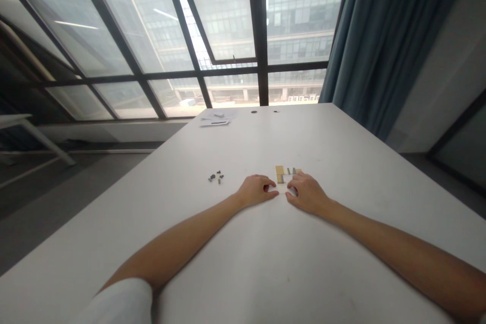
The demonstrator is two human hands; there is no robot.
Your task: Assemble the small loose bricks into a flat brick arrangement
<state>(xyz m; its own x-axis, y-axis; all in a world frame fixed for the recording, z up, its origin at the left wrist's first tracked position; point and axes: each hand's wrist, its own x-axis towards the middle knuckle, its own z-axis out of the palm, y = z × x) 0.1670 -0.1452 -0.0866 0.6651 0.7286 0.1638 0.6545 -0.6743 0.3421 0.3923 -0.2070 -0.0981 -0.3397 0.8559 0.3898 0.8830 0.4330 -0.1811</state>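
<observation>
Head view, seated person at white table (341, 152). L hand (258, 190) and R hand (306, 193) rest on the tabletop close together, fingers curled in, tips nearly meeting at centre. Too small to tell whether either pinches anything. Small flat brick build (285, 172), tan w/ grey and yellow bits, lies just beyond the fingertips, touching or almost touching both hands. Loose pieces (215, 177), dark and few, sit apart to the left of the L hand. Papers (215, 119) at far table edge, near window (228, 35); curtain (383, 35) at right
</observation>
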